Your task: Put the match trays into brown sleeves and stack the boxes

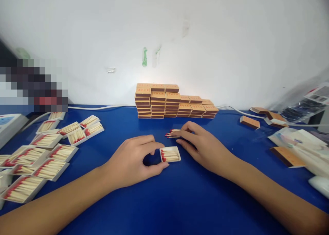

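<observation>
A small white matchbox tray (170, 154) with red-tipped matches lies on the blue table (164, 200) in the middle. My left hand (133, 161) curls round its left edge, thumb and fingers touching the tray. My right hand (203, 144) rests just right of the tray and pinches a small bundle of matches (171, 133) between thumb and fingers, red tips pointing left, just above the table behind the tray.
A stepped stack of orange matchboxes (169, 101) stands against the white wall. Several open trays filled with matches (43, 152) cover the left side. Loose orange sleeves (250, 122), plastic bags (295, 142) and a white cable (102, 107) lie at the right and back.
</observation>
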### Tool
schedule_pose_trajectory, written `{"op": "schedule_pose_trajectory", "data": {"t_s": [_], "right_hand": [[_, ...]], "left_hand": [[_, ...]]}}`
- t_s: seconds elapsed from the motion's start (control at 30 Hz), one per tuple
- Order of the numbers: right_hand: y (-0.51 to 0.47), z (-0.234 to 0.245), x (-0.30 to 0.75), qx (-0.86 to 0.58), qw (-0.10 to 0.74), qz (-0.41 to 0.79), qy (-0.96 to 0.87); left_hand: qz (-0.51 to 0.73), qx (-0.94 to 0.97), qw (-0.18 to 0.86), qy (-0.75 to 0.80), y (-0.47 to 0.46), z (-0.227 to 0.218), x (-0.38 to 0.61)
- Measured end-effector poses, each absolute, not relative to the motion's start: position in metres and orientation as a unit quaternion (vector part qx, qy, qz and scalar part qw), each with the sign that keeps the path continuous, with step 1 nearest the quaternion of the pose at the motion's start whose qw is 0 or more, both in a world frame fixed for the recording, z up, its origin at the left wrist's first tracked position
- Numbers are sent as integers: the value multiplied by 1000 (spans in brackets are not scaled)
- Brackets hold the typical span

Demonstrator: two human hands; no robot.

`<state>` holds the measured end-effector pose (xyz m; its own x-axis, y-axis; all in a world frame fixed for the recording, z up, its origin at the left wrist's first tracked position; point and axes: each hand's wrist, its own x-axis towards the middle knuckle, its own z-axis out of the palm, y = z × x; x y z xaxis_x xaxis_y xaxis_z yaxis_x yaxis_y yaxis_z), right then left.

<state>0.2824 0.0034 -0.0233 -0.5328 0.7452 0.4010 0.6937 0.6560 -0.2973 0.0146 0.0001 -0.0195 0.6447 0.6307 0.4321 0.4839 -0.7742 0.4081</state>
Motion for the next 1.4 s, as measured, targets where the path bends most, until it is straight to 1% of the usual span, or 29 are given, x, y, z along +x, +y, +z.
{"op": "schedule_pose_trajectory", "data": {"t_s": [0.17,0.47,0.57,0.7,0.83,0.9,1.07,1.13,1.27,1.4], "right_hand": [[-2,-25,280,-416,253,32,-873],[-2,-24,277,-420,258,58,-868],[0,-24,277,-446,246,73,-858],[1,-21,278,-461,233,60,-854],[-3,-12,278,-458,256,40,-851],[-9,-7,275,-449,262,47,-853],[-22,-5,267,-417,231,84,-875],[-19,-8,269,-425,241,91,-868],[-3,-14,281,-449,265,52,-852],[5,-20,288,-462,241,43,-852]], "left_hand": [[275,899,129,314,-1,-19,15],[275,900,127,315,0,-19,14],[280,900,125,310,0,-19,13],[280,900,124,311,0,-19,14],[280,900,123,311,0,-19,14],[281,900,122,310,0,-19,14],[283,899,128,309,-1,-18,14],[283,899,130,309,-1,-18,14],[282,899,126,309,-1,-18,14],[283,899,127,310,0,-17,14]]}}
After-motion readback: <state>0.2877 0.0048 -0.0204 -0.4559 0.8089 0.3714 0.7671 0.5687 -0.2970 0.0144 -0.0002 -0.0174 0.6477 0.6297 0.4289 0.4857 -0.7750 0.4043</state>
